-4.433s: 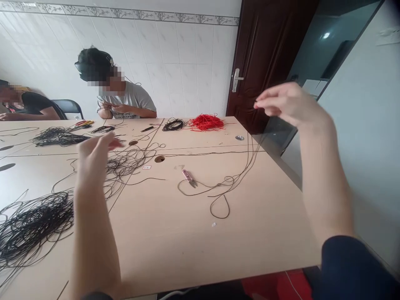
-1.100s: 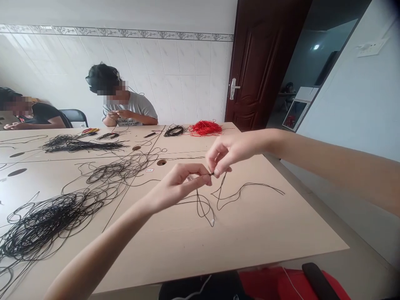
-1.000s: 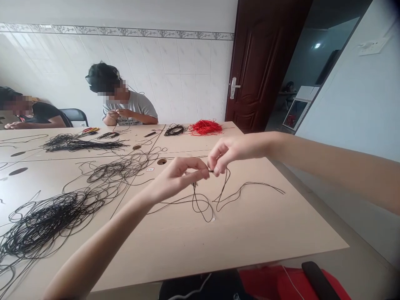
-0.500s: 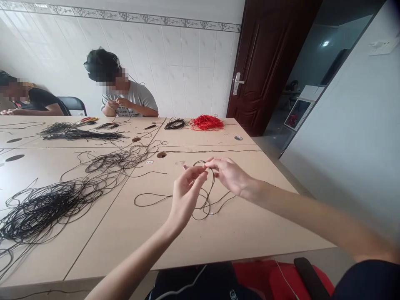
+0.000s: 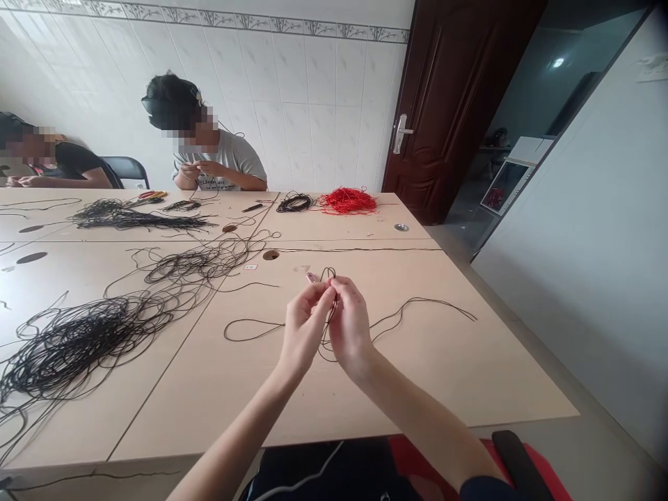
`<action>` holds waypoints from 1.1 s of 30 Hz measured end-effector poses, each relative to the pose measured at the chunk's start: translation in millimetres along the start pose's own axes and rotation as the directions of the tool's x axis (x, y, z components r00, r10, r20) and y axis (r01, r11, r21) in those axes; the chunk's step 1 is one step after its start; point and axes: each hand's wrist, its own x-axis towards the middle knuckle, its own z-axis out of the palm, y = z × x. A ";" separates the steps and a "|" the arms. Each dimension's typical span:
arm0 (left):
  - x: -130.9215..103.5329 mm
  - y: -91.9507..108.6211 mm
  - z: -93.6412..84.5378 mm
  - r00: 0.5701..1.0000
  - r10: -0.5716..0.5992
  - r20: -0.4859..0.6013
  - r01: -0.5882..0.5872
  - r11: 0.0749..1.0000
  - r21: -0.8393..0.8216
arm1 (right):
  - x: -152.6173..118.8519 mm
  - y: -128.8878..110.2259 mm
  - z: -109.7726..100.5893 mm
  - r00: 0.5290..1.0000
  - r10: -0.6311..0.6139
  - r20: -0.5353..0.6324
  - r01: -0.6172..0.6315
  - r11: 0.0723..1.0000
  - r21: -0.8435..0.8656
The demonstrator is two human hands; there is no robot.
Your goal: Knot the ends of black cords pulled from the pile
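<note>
Close together above the table, my left hand and my right hand both pinch a thin black cord. Small loops of it stick up past my fingertips. Below my hands the cord trails onto the tabletop, with one long loop out to the left and two strands running off to the right. Exactly how the cord crosses between my fingers is hidden. Just behind my left fingers lies a small pinkish-white object, too small to name.
A big tangle of black cord covers the left of the table. Across it lie a cut black bundle, scissors, a black coil and a red cord pile. Two people sit at the far side.
My right hand has moved left and turned in against my left hand. The cord now stands in small loops above my fingers, and its strands on the right lie exposed.
</note>
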 end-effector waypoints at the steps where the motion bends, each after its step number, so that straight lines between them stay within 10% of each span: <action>1: 0.0 -0.6 0.0 1.000 -0.011 0.009 0.011 1.000 0.006 | -0.5 3.2 0.1 1.000 0.004 -0.017 -0.004 1.000 0.016; 33: -2.0 1.8 -3.3 0.991 0.129 0.041 -0.135 0.934 0.330 | -19.5 12.7 16.0 0.987 0.093 -0.129 -0.049 0.950 0.309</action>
